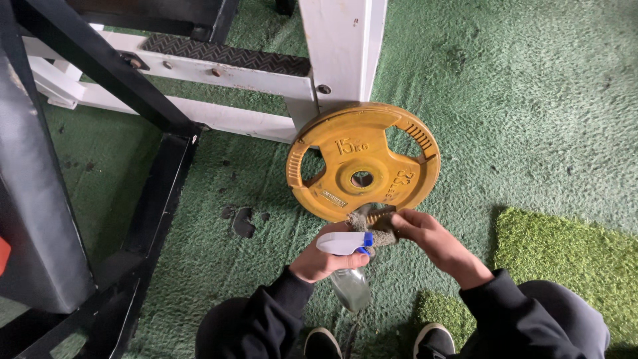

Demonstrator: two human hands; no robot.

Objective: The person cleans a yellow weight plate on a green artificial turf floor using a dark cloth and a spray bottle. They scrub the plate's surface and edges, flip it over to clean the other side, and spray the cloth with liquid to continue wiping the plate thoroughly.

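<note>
While left hand [323, 258] grips spray bottle [347, 266], right hand [425, 234] pinches cloth [373, 221] against yellow plate [362, 161].

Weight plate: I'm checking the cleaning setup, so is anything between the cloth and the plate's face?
Nothing visible. The right hand holds the cloth at the yellow weight plate's lower edge; the left hand holds the spray bottle below it.

Worn matt plate [362, 163], prob. metal; fuzzy cloth [373, 223].

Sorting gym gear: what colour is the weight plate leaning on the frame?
Yellow, worn and scuffed, weight plate; head view.
</note>
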